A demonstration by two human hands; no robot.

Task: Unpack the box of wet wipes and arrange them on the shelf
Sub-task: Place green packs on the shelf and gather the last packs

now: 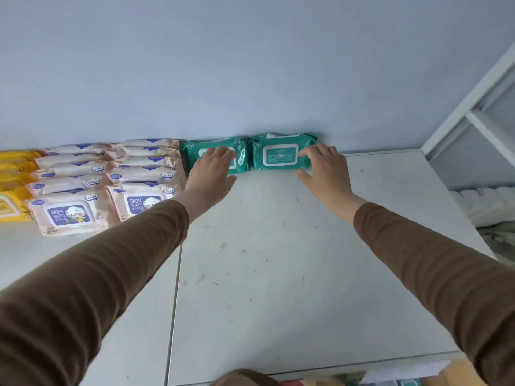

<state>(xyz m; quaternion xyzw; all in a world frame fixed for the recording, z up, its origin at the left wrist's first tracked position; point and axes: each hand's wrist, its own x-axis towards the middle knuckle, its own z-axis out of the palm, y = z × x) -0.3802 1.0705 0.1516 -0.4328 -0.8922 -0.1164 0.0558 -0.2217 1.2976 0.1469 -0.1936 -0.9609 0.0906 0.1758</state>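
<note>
Shelf (pixel 278 260): white flat surface, scuffed and speckled, with a seam running front to back left of the middle; a pale blue wall (pixel 250 65) stands at its back edge
Left green pack (pixel 192 158): lies flat at the back of the shelf against the wall, lid side up, its right end touching the other green pack
Right green pack (pixel 281 154): lies flat against the wall, just right of the left green pack, white lid label facing up
Left hand (pixel 211 169): fingers straight and spread, resting flat on top of the left green pack, covering most of its lid; not curled round it
Right hand (pixel 324 168): fingers straight, their tips touching the right end of the right green pack, thumb spread toward the front of the shelf; nothing gripped
Sleeves (pixel 97 274): brown, on both forearms, reaching in from the front of the shelf
Pink packs (pixel 67 214): two rows marked BABY WIPES, overlapping front to back, just left of the left green pack; the nearer row touches it
Yellow packs (pixel 14 188): a row left of the pink packs, cut by the picture edge
White frame (pixel 473 107): slanted bars right of the shelf, beyond its end
White cloth (pixel 485 204): crumpled, below the frame, right of the shelf
</note>
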